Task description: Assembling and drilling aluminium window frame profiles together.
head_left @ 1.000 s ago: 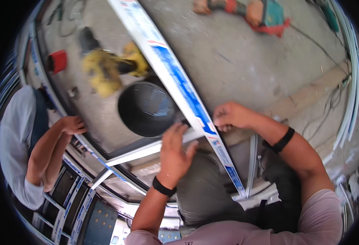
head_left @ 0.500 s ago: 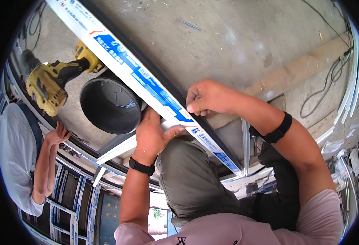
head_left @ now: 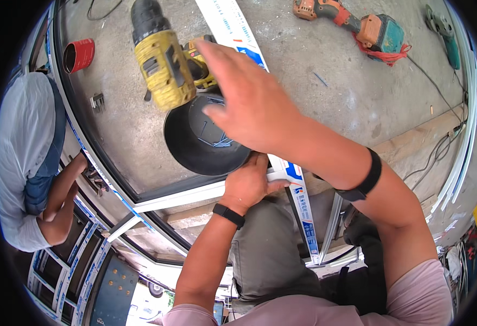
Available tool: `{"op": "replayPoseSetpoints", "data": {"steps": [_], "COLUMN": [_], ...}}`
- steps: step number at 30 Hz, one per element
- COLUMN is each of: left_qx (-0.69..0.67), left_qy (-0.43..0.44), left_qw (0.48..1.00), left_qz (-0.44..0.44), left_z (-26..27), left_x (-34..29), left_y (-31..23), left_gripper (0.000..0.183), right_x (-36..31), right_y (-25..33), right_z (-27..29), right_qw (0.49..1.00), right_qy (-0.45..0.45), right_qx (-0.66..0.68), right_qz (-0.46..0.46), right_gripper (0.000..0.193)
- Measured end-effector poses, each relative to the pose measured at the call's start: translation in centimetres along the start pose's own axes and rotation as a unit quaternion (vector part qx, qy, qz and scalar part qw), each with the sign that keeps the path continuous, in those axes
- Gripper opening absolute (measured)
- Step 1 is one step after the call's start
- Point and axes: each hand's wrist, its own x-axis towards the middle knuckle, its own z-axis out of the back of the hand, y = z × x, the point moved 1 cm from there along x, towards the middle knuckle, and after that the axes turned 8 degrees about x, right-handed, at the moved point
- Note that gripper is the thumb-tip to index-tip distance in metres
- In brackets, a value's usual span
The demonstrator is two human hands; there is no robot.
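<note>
My left hand (head_left: 249, 183) is wrapped round the joint where a white cross bar (head_left: 195, 194) meets a long white frame bar (head_left: 306, 220) with blue printed film. Its thumb lies along the joint and its fingertips are hidden behind the bar. My right hand (head_left: 252, 103) hovers, a little blurred, over a black bucket (head_left: 181, 144), fingers stretched and thumb apart, with nothing seen in it. Just beyond its fingers is a yellow and black cordless drill (head_left: 165, 70), its handle partly covered by the hand. Several long screws (head_left: 220, 143) lie in the bucket.
A person (head_left: 29, 163) works at the left beside stacked frames (head_left: 59, 282). A red can (head_left: 80, 56) and small metal pieces (head_left: 97, 102) are on the floor. An orange and teal power tool (head_left: 379, 37), an angle grinder (head_left: 443, 35) and a cable (head_left: 439, 149) lie at the right.
My right hand has left the long bar and moved up and left, opening near the drill. My left hand keeps its hold at the joint. The view has shifted left.
</note>
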Motion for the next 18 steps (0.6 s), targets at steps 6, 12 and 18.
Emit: {"op": "replayPoseSetpoints", "data": {"steps": [6,12,18], "left_qx": [0.019,-0.013,0.041], "left_qy": [-0.02,0.009,-0.121], "left_qw": [1.0,0.999,0.99], "left_qz": [-0.012,0.036,-0.051], "left_z": [-0.6,-0.4,-0.6], "left_x": [0.1,0.2,-0.2], "left_y": [0.5,-0.4,0.2], "left_gripper": [0.091,0.086,0.071], "right_x": [2.4,3.5,6.6], "right_y": [-2.4,-2.5,4.3], "right_z": [-5.5,-2.7,1.9], "right_qw": [0.993,0.991,0.967], "right_qy": [-0.016,-0.011,-0.052], "right_qx": [0.097,0.134,0.232], "right_qz": [-0.063,0.027,0.09], "right_gripper": [0.067,0.054,0.048]}}
